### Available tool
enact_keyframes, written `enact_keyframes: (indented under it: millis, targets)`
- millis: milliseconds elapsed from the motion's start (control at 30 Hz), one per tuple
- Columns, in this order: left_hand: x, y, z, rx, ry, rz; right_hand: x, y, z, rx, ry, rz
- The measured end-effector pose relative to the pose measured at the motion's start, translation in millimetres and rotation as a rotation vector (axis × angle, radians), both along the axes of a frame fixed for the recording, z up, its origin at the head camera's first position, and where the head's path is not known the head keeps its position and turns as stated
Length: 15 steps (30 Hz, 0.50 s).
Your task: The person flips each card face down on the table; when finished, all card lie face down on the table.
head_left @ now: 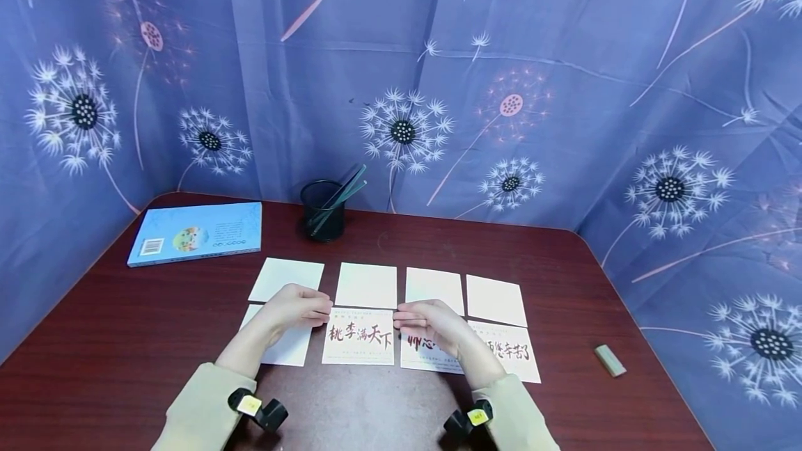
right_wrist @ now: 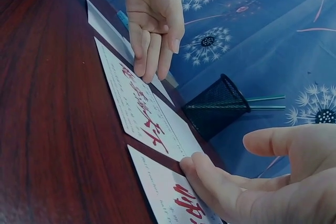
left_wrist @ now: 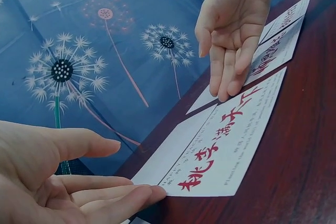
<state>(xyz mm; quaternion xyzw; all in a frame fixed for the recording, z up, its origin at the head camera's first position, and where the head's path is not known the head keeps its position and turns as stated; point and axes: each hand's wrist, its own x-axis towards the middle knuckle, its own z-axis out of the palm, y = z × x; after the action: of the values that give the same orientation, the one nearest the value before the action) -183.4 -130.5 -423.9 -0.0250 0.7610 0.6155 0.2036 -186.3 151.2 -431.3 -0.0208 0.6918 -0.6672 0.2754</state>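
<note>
A white card with red brush-style characters lies flat on the table between my two hands. My left hand is at its upper left corner, fingers extended and fingertips touching the edge. Opposite it, my right hand has its fingertips at the upper right corner and partly covers the neighbouring lettered card. In the left wrist view the left thumb stands apart from the fingers. Another lettered card lies farther right. Left of the middle card is a blank white card, partly hidden by the left hand.
Behind these lies a row of several blank white cards. A blue book lies at the back left, beside a black mesh pen cup with green sticks. A small pale block sits at the right. Patterned blue cloth hangs behind the table.
</note>
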Motion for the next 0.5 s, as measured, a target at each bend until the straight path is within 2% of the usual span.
enact_keyframes:
  millis: [267,500]
  targets:
    - [1.6,1.0,2.3,0.009,0.0,0.012,-0.1,-1.1,0.3,-0.028,0.0,-0.026]
    - [1.2,1.8,1.0,0.016,-0.005,0.011,0.4,-3.0,1.6,-0.013,-0.004,-0.03]
